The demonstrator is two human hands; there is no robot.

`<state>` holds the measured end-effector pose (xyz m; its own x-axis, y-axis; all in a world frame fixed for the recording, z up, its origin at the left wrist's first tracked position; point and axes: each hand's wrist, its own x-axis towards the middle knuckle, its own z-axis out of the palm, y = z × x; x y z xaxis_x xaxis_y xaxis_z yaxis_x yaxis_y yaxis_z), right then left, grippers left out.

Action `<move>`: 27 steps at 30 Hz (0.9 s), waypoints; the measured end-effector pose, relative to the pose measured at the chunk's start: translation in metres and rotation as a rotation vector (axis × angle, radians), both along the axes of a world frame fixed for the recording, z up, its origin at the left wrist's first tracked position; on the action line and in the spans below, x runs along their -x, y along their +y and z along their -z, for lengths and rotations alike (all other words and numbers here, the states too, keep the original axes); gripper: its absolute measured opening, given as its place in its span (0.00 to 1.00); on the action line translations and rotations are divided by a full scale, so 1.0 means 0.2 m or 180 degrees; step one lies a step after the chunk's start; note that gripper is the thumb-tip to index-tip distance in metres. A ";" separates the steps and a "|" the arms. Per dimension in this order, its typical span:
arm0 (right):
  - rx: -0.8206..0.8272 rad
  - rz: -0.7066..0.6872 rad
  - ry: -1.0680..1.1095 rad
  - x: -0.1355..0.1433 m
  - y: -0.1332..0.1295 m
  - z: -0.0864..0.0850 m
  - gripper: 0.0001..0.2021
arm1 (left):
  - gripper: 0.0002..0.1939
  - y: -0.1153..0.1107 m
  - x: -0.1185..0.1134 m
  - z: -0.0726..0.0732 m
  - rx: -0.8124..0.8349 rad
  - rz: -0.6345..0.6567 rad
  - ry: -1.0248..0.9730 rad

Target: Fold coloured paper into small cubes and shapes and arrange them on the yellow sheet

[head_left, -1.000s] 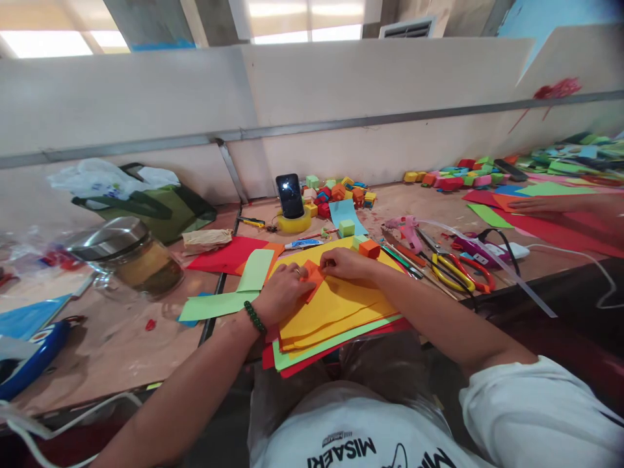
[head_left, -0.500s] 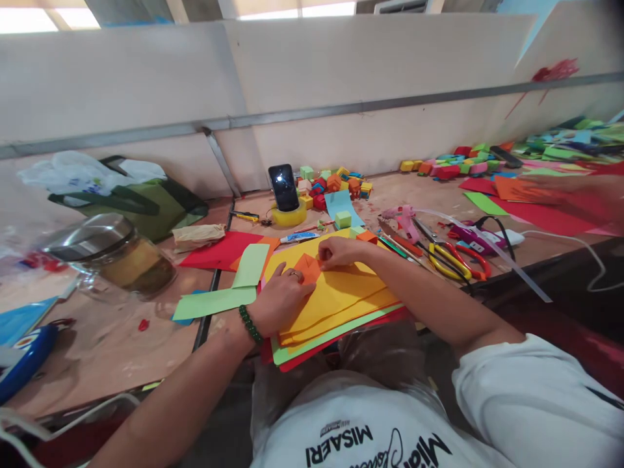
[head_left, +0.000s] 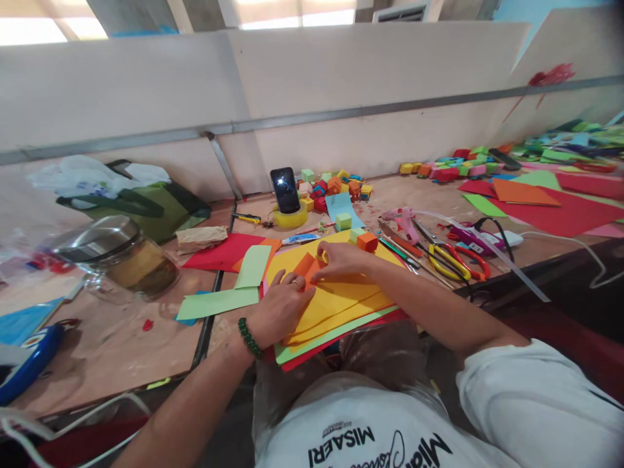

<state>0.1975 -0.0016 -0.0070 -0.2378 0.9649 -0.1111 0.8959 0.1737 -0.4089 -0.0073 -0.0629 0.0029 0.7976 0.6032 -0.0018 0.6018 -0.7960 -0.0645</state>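
Note:
A small folded piece of orange paper [head_left: 304, 265] stands partly raised between my hands, above a stack of yellow sheets [head_left: 336, 305]. My left hand [head_left: 285, 309], with a ring and a green bead bracelet, has its bent fingers against the paper's near left side. From the right, my right hand [head_left: 341, 260] pinches the same piece between thumb and fingers; those fingers hide part of it. Behind my right hand, an orange paper cube [head_left: 366, 242] sits on the stack's far edge beside a light green cube [head_left: 343, 221].
Green paper strips [head_left: 219, 303] and a glass jar [head_left: 129, 257] are on the left. A phone [head_left: 285, 190] leans on a yellow tape roll [head_left: 291, 216]. Folded cubes lie behind it. Scissors [head_left: 451, 260], a pink glue gun [head_left: 404, 221] and red sheets [head_left: 575, 211] are on the right.
The orange paper has gone from lying flatter to standing up more. My right fingers have opened wider around it. At the far right, a blurred hand has left the orange sheet.

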 end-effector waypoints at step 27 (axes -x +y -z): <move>0.0221 -0.0403 -0.0110 -0.08 0.11 0.05 0.36 | 0.18 0.02 0.08 0.00 0.0502 0.0034 -0.0229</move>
<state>0.2125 0.0212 -0.0164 -0.3520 0.9172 -0.1869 0.8824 0.2585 -0.3932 -0.0238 -0.0593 0.0025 0.8054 0.5915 -0.0386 0.5919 -0.7992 0.1047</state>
